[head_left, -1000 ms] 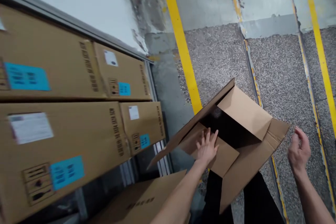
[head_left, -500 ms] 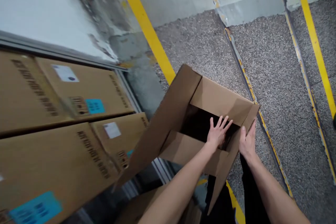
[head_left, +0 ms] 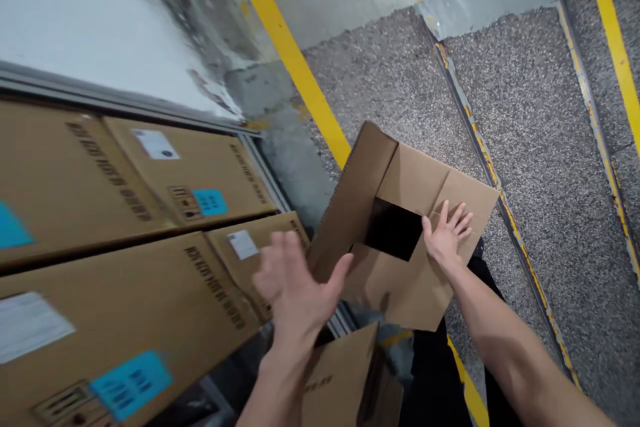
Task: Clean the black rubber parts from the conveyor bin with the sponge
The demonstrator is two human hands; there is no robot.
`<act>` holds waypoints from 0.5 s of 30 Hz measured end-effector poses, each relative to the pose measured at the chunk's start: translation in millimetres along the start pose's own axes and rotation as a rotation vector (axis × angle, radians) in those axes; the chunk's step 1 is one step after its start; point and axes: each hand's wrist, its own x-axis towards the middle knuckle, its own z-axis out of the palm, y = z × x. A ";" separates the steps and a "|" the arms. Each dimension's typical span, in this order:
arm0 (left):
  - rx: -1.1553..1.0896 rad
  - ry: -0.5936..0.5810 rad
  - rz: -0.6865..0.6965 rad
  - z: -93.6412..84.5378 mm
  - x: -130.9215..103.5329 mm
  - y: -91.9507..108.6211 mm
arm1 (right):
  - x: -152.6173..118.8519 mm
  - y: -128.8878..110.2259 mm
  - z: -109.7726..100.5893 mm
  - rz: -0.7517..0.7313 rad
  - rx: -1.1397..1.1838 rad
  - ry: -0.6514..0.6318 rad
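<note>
An open brown cardboard box [head_left: 400, 280] is held up in front of me, its flaps partly folded over a dark opening. My right hand [head_left: 445, 233] lies flat with fingers spread on the folded right flap. My left hand [head_left: 295, 287] is blurred and in the air left of the box, fingers apart, holding nothing. The box's long left flap [head_left: 350, 200] still stands up.
Stacked long cardboard cartons [head_left: 125, 213] with blue and white labels fill a metal rack on the left. Another brown box [head_left: 340, 380] sits low below my arms. The floor [head_left: 525, 113] is grey speckled with yellow lines [head_left: 290, 53]. My dark trousers show beneath the box.
My left hand came out of the box opening and swung left into the air. My right hand moved from the box's right edge onto the flap, which is now folded down.
</note>
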 end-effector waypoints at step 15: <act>-0.028 -0.457 -0.160 119.3 -114.9 69.5 | -16.2 66.3 -36.9 -0.318 -0.212 0.010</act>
